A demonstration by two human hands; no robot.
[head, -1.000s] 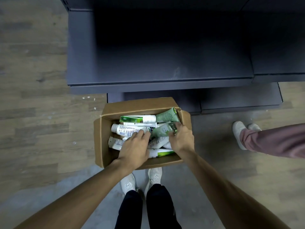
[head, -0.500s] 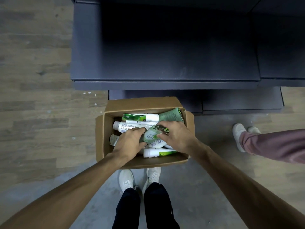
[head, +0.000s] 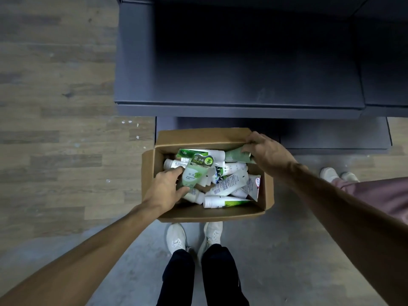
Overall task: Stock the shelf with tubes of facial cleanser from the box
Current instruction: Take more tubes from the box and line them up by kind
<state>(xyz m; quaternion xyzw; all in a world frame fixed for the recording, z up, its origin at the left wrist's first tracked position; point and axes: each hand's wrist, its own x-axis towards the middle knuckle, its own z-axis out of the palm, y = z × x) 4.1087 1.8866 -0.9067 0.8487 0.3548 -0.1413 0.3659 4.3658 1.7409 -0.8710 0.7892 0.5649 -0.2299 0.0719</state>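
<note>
With the left hand (head: 164, 191) clasped on a pale green tube (head: 194, 173) and the right hand (head: 265, 151) clasped on a dark green tube (head: 235, 156), both inside the cardboard box (head: 220, 134), snagging may scatter the roughly ten tubes counted there below one bare shelf (head: 238, 62).

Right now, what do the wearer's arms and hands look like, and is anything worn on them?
Both hands, left and right, are bare: no gloves, rings or watch visible. Both forearms are uncovered up to the frame edge, with no sleeves in view. No markings show.
</note>
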